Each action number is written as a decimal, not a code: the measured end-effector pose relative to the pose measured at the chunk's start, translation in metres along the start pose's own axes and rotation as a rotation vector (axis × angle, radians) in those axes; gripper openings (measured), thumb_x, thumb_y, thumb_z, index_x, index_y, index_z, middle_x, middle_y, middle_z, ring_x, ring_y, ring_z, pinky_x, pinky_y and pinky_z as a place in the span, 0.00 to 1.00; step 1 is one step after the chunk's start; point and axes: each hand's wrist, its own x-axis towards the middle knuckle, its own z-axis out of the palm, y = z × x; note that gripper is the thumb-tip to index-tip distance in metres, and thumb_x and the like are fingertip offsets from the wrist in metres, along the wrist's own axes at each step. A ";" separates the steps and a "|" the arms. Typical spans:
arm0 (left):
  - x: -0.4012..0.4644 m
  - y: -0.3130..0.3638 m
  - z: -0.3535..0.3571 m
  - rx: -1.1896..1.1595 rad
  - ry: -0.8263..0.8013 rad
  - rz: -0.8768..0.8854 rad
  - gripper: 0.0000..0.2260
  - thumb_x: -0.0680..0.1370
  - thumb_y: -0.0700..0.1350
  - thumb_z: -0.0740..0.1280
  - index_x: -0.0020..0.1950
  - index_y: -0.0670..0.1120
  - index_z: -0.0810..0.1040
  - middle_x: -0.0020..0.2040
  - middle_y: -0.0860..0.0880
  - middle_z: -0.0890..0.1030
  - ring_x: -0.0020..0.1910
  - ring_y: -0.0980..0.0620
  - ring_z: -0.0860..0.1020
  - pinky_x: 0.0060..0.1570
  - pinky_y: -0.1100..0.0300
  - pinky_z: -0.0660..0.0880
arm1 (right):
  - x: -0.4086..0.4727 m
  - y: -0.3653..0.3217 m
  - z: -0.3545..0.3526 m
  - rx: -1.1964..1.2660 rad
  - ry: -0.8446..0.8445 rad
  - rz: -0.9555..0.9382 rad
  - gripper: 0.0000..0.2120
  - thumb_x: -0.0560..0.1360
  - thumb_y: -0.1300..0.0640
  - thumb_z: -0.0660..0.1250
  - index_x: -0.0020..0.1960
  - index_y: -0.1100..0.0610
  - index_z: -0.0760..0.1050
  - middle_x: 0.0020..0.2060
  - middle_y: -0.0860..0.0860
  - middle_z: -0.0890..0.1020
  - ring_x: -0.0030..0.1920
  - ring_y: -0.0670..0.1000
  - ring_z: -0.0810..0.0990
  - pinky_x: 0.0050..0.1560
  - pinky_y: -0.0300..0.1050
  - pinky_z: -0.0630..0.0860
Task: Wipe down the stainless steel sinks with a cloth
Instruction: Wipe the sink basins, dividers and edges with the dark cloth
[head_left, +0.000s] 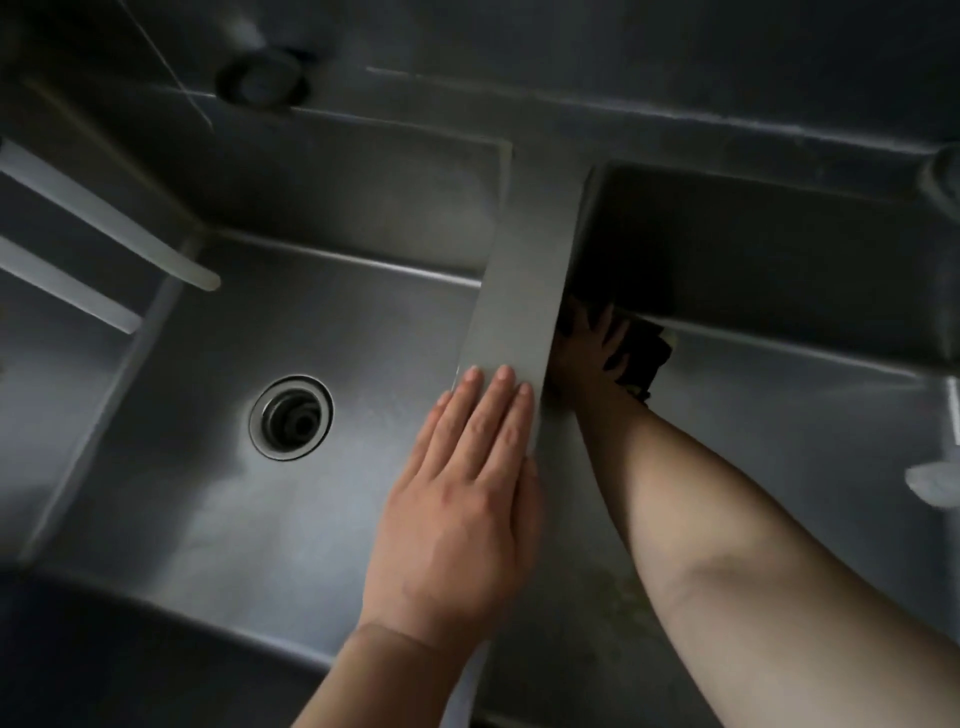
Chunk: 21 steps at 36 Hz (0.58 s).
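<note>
Two stainless steel sink basins lie side by side, split by a flat steel divider (524, 291). My left hand (462, 493) rests flat on the near end of that divider, fingers straight. My right hand (587, 353) reaches deep into the right basin (779, 415) and presses a dark cloth (641, 353) against the basin's far left corner, fingers spread over it. The divider hides part of this hand. The left basin (208, 467) holds a round drain (291, 417) in its floor.
Two pale bars (104, 218) jut over the left basin from the left. A round fitting (262, 78) sits on the back ledge. A small pale object (932, 483) lies at the right edge of the right basin.
</note>
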 end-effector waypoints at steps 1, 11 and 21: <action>0.001 -0.001 0.000 0.004 0.006 0.003 0.20 0.80 0.44 0.63 0.71 0.42 0.73 0.73 0.45 0.71 0.75 0.46 0.65 0.73 0.48 0.64 | -0.003 0.004 -0.004 -0.048 -0.029 -0.043 0.28 0.79 0.51 0.60 0.77 0.39 0.58 0.81 0.49 0.45 0.79 0.55 0.38 0.75 0.65 0.41; -0.002 0.002 -0.004 0.036 0.017 0.002 0.18 0.81 0.45 0.63 0.70 0.43 0.75 0.71 0.44 0.73 0.73 0.43 0.68 0.72 0.47 0.64 | -0.121 0.102 -0.022 -0.443 -0.301 -0.419 0.31 0.78 0.50 0.62 0.78 0.40 0.56 0.81 0.50 0.51 0.80 0.54 0.43 0.75 0.62 0.48; -0.099 0.044 -0.016 0.079 -0.131 -0.250 0.22 0.82 0.49 0.52 0.74 0.46 0.70 0.78 0.48 0.62 0.78 0.44 0.56 0.77 0.47 0.53 | -0.242 0.185 -0.030 -0.799 -0.779 -0.727 0.30 0.81 0.50 0.55 0.78 0.35 0.47 0.80 0.48 0.39 0.79 0.55 0.34 0.74 0.64 0.43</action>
